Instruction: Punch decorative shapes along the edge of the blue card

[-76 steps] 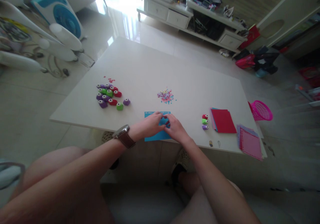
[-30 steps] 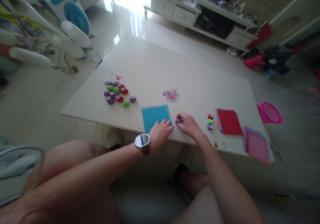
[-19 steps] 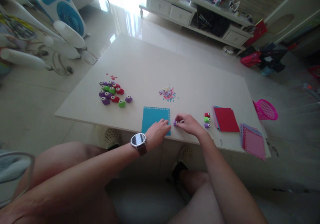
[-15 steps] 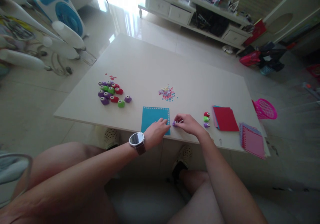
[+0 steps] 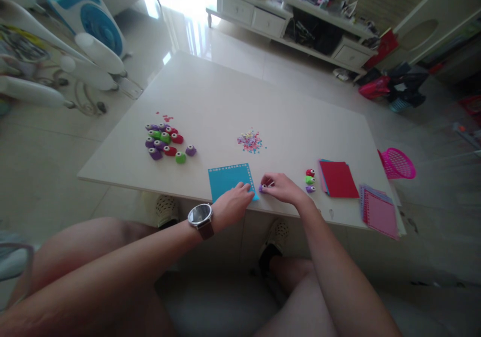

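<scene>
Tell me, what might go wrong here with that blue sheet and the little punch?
The blue paper sheet hangs over the table edge under the left hand, so it could slip off. The right hand holds a small purple punch at the sheet's corner; a skewed sheet may be punched crooked.

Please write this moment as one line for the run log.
left hand: resting on blue paper sheet | right hand: grip on small purple punch at sheet's right edge | table: white
</scene>
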The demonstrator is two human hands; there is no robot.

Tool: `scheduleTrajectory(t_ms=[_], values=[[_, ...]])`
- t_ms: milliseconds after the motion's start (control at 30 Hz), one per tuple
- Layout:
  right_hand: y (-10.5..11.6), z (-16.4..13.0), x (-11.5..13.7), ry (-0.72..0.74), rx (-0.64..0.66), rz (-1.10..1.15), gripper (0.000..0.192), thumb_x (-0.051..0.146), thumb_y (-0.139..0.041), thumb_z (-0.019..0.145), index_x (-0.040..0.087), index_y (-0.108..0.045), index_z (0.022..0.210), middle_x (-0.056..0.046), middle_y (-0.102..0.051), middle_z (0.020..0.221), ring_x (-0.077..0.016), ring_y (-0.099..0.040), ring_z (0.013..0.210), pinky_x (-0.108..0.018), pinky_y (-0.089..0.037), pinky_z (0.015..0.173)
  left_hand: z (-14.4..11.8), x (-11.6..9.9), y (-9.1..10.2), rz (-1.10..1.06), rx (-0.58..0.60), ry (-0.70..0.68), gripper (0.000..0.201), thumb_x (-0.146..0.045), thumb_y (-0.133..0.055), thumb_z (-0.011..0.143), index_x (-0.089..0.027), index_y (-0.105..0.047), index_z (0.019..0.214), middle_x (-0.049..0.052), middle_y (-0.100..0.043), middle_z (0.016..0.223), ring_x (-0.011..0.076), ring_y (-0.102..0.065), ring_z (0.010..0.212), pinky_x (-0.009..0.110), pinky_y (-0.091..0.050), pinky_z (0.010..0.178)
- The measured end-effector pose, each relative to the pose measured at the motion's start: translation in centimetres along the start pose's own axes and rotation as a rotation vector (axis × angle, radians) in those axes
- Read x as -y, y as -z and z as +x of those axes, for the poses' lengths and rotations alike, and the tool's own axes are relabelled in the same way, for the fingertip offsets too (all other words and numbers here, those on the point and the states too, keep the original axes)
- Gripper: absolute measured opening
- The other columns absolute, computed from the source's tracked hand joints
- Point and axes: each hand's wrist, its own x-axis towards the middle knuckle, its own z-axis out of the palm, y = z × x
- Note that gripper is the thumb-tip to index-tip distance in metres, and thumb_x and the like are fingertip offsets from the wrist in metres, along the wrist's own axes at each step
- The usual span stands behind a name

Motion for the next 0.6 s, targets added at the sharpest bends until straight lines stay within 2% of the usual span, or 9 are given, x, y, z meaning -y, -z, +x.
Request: scheduleTrajectory(t_ms=[600], values=[[-0.22, 0.00, -0.19, 0.009, 0.080, 0.043, 0.013, 0.009, -0.072, 0.083, 0.019, -0.077, 0.089, -0.001, -0.077, 0.085, -0.0177, -0.070, 0.082, -0.027, -0.051, 0.075, 0.36, 0.02, -0.56, 0.039, -0.046, -0.041, 0.024, -0.004, -0.051, 0.092, -0.012, -0.062, 0.112, 0.015, -0.061, 0.119, 0.0297, -0.055, 0.112, 0.042, -0.051, 0.099]])
